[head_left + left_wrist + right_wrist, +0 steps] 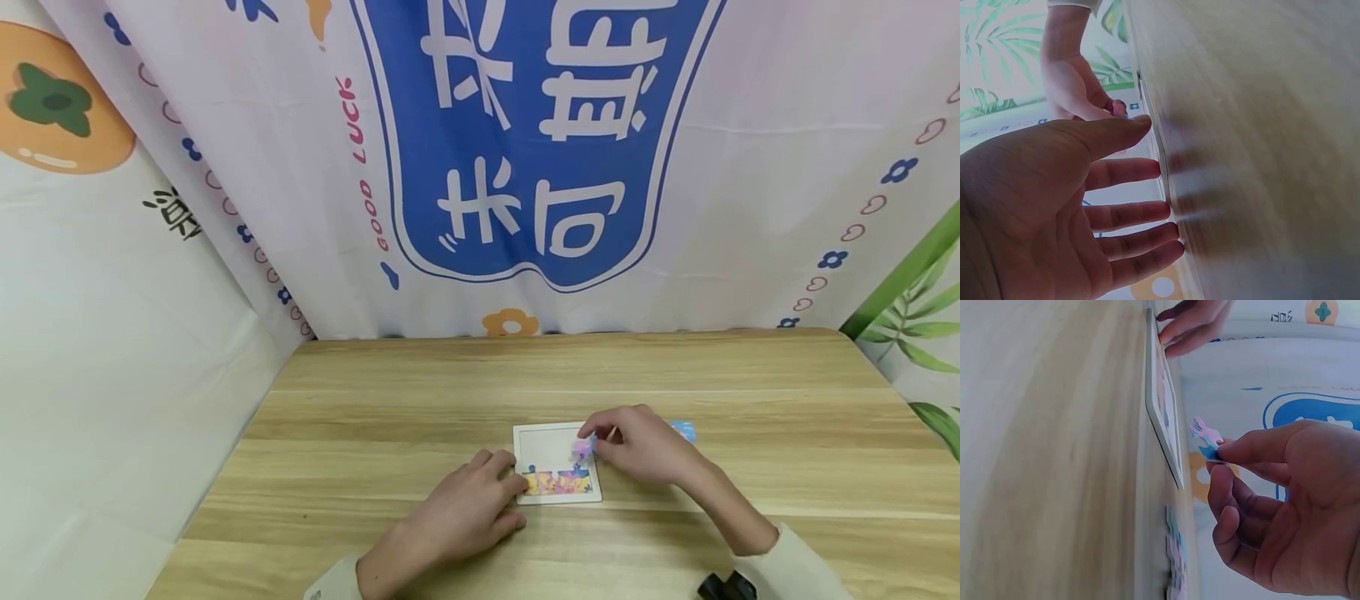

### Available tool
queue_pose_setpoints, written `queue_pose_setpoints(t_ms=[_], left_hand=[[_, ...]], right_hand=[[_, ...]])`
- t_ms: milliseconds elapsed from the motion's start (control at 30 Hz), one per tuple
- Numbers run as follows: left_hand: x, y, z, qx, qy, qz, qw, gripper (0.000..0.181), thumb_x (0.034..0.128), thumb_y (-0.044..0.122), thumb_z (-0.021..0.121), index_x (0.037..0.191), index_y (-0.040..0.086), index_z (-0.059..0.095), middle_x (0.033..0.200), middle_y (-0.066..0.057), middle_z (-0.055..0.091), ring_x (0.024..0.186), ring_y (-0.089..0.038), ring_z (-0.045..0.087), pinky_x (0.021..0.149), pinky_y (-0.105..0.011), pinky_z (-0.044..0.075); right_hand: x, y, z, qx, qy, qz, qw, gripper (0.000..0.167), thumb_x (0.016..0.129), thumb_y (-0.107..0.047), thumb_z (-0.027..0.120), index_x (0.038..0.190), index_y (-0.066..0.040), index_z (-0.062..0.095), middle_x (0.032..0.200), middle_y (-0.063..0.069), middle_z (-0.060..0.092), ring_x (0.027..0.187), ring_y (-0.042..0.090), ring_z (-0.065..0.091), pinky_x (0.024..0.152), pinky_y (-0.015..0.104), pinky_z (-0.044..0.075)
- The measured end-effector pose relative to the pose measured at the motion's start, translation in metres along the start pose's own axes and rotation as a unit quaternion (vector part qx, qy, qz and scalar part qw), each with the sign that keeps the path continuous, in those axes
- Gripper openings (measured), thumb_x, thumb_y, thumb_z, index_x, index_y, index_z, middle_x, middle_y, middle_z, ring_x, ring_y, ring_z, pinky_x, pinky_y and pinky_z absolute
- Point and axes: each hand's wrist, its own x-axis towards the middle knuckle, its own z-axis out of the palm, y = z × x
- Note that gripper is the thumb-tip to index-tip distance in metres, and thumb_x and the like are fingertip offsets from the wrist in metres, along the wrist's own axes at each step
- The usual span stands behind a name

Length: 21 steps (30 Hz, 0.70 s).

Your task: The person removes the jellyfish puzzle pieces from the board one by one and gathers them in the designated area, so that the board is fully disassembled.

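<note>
Pinched piece hangs over the half-filled tray!

And here we are at the wooden surface (375,408), where the right hand (648,446) has a small pink-and-blue puzzle piece (1209,434) pinched between thumb and fingers, the remaining fingers curled in loosely behind. That piece is up off the surface, tilted, over the right side of a white puzzle tray (543,443). Look inside the tray: a row of yellow-and-pink pieces (558,482) fills the strip nearest the person, touches of dark blue along its upper edge, and the bed beyond it is bare white.

Over on the other flank, the left hand (471,507) has its fingers out straight and slightly spread, thumb apart, the tips at the tray's left edge. It grips nothing; just a touch at the border there!

Out to the right, beside the tray and partly hidden by the right hand in the head view, loose pieces (1177,556) in blue and pink lie on the surface. Down by the right sleeve (787,567) sits a black object (727,587), cut off by the edge of the view, too little showing to name it. Behind it all hangs a pale printed cloth (765,142) with a big blue panel (525,150) of white characters.
</note>
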Motion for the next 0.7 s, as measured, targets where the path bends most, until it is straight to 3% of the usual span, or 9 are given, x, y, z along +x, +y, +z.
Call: queue_pose_setpoints(t_ms=[700], left_hand=[[-0.001,0.001,0.001,0.005,0.008,0.002,1.0000,0.034,0.1024,0.041,0.073,0.129,0.019,0.074,0.142,-0.006,0.063,0.124,-0.021,0.062,0.099,-0.036,0.059]], right_hand=[[-0.034,0.034,-0.031,0.011,0.026,0.040,0.9988,0.018,0.098,-0.007,0.070,0.111,-0.012,0.080,0.089,-0.003,0.069,0.067,0.004,0.052,0.059,0.023,0.046]])
